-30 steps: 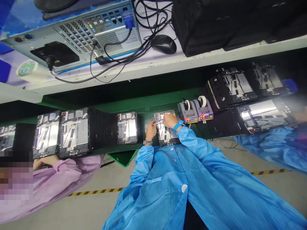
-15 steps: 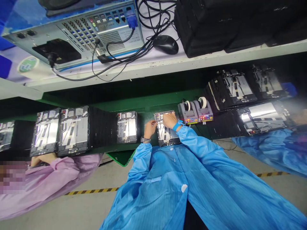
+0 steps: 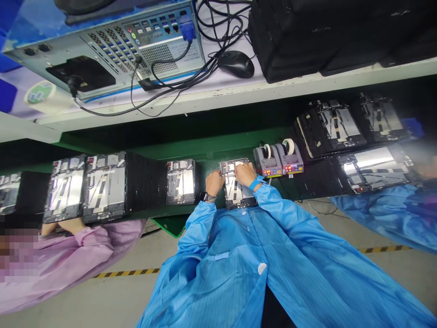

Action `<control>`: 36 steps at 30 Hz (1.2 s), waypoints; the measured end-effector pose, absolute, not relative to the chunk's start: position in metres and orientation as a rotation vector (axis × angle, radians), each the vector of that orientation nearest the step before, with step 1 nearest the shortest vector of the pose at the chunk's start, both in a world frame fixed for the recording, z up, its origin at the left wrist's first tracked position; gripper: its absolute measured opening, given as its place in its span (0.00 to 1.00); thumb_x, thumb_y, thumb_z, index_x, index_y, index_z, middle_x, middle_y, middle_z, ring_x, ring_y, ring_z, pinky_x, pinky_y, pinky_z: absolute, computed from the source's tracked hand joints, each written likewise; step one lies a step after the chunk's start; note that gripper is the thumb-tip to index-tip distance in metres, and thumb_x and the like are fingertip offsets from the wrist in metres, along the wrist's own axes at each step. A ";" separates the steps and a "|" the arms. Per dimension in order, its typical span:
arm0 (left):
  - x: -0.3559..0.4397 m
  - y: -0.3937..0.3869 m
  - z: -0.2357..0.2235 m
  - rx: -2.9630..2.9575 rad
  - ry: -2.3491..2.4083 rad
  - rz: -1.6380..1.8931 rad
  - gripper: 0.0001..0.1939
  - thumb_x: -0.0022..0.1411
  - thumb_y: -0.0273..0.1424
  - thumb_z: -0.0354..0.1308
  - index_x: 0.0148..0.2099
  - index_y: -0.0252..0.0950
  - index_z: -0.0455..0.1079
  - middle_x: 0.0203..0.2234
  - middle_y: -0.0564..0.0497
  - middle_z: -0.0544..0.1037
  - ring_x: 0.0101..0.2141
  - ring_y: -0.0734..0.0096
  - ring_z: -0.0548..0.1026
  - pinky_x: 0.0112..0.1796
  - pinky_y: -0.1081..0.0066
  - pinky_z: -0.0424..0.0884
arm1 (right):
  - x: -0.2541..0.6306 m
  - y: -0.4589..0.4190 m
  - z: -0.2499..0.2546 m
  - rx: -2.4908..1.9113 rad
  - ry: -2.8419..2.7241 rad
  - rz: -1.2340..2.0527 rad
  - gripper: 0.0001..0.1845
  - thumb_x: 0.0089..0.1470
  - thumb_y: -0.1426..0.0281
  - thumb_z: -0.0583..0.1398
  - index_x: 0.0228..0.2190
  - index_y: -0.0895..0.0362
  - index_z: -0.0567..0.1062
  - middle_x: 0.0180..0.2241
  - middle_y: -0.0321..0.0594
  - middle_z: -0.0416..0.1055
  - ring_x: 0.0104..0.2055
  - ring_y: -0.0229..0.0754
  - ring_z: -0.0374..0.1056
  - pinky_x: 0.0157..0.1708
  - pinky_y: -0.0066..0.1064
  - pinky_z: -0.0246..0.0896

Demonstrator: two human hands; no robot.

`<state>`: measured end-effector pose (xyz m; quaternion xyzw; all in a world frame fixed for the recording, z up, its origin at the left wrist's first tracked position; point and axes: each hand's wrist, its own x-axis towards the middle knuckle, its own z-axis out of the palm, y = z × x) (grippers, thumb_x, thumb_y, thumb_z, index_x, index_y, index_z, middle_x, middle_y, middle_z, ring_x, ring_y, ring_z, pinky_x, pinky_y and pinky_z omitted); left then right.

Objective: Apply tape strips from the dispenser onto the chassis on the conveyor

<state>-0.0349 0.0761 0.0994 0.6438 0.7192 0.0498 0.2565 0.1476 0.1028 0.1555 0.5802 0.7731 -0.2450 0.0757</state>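
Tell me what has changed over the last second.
The right hand has shifted rightward over the top of the tablet housing, toward the tape dispensers. The left hand stays at the housing's left edge, with no clear move. Nothing is visibly taken up or let go. The housing and dispensers stayed put.

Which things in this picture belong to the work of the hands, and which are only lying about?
In the work: left hand and right hand, both on the open metal tablet housing.

Only lying about: electric tape dispensers, computer case, computer mouse.
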 end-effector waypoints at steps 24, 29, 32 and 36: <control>-0.001 0.052 0.106 1.751 2.142 0.139 0.14 0.70 0.32 0.51 0.51 0.32 0.73 0.44 0.34 0.79 0.43 0.52 0.79 0.41 0.64 0.69 | 0.165 0.096 0.132 1.907 2.154 -0.912 0.15 0.64 0.68 0.56 0.41 0.56 0.82 0.44 0.49 0.80 0.50 0.48 0.72 0.50 0.35 0.55; -0.002 0.050 0.105 1.746 2.150 0.156 0.14 0.70 0.34 0.52 0.51 0.34 0.73 0.44 0.36 0.79 0.44 0.52 0.79 0.41 0.64 0.69 | 0.166 0.117 0.127 1.865 2.072 -0.955 0.12 0.61 0.65 0.61 0.39 0.56 0.83 0.43 0.51 0.81 0.48 0.51 0.76 0.45 0.34 0.61; -0.003 0.050 0.105 1.730 2.147 0.165 0.14 0.71 0.34 0.51 0.51 0.35 0.74 0.44 0.36 0.79 0.44 0.52 0.79 0.41 0.64 0.69 | 0.165 0.127 0.122 1.835 2.041 -0.948 0.11 0.57 0.67 0.62 0.38 0.57 0.83 0.41 0.52 0.82 0.47 0.52 0.77 0.41 0.34 0.63; -0.004 0.050 0.105 1.720 2.138 0.172 0.15 0.71 0.35 0.50 0.51 0.34 0.73 0.44 0.36 0.79 0.44 0.53 0.79 0.41 0.64 0.68 | 0.164 0.132 0.116 1.828 2.046 -0.896 0.11 0.55 0.70 0.61 0.39 0.59 0.83 0.42 0.55 0.81 0.47 0.54 0.77 0.43 0.35 0.65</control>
